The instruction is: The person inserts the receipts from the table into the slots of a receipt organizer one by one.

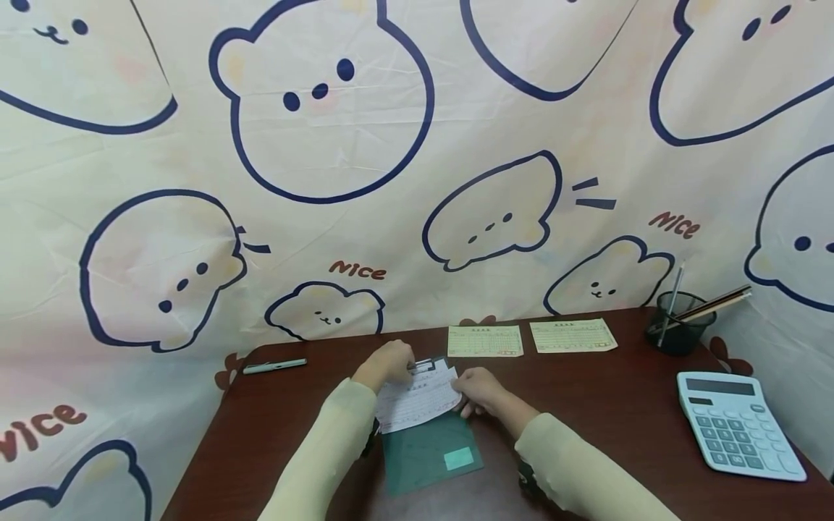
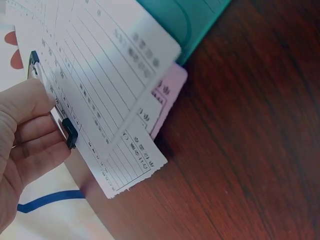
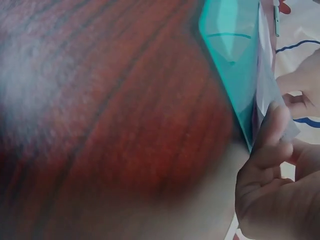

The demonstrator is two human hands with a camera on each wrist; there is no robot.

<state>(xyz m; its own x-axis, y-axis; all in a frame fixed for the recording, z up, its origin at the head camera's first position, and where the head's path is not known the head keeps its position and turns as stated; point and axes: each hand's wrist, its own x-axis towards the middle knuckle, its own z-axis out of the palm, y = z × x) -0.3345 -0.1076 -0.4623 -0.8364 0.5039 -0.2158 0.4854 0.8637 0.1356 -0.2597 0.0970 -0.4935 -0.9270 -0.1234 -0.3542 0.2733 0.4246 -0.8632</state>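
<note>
My left hand (image 1: pixel 393 362) pinches a metal clip (image 1: pixel 422 367) with black ends at the top of several white printed slips (image 1: pixel 417 401). In the left wrist view, the left hand (image 2: pixel 30 130) has thumb and fingers around the clip (image 2: pixel 69 131); a pink slip (image 2: pixel 170 92) shows among the white ones. My right hand (image 1: pixel 483 391) pinches the right edge of the slips, which lift away at that side. Beneath them lies a teal, see-through folder (image 1: pixel 417 463) with a pale label (image 1: pixel 459 459). In the right wrist view, the right hand (image 3: pixel 272 175) partly hides the paper edge.
Two pale yellow-green slips (image 1: pixel 485 341) lie side by side at the back of the brown table (image 1: pixel 586 405). A pen (image 1: pixel 274 366) lies back left. At the right stand a black mesh pen cup (image 1: pixel 677 329) and a white calculator (image 1: pixel 739 427). A printed curtain (image 1: pixel 391 239) hangs behind.
</note>
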